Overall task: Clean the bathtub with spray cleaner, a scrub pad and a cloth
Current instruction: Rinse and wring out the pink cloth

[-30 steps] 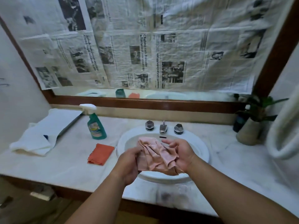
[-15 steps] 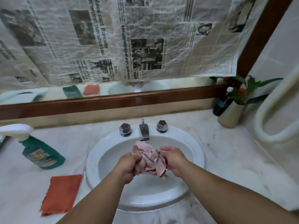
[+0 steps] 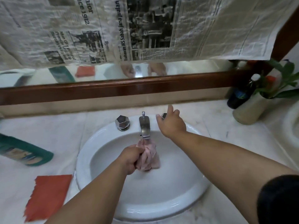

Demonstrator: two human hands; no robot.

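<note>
The left hand [image 3: 131, 159] is clenched around the pink cloth [image 3: 148, 156], holding it inside the white sink [image 3: 186, 199] just under the faucet [image 3: 144, 125]. The right hand [image 3: 171, 122] is released, fingers spread over the right tap knob [image 3: 164, 115]. The orange scrub pad [image 3: 47, 196] and green spray bottle [image 3: 24, 152] lie on the surface [image 3: 234, 143], left of the sink.

The right hand [image 3: 172, 122] has let go of the pink cloth [image 3: 149, 156] and now reaches over the right tap handle [image 3: 164, 115] at the basin's back rim, leaving the left hand [image 3: 130, 159] alone gripping the bunched cloth under the spout [image 3: 144, 126].
</note>
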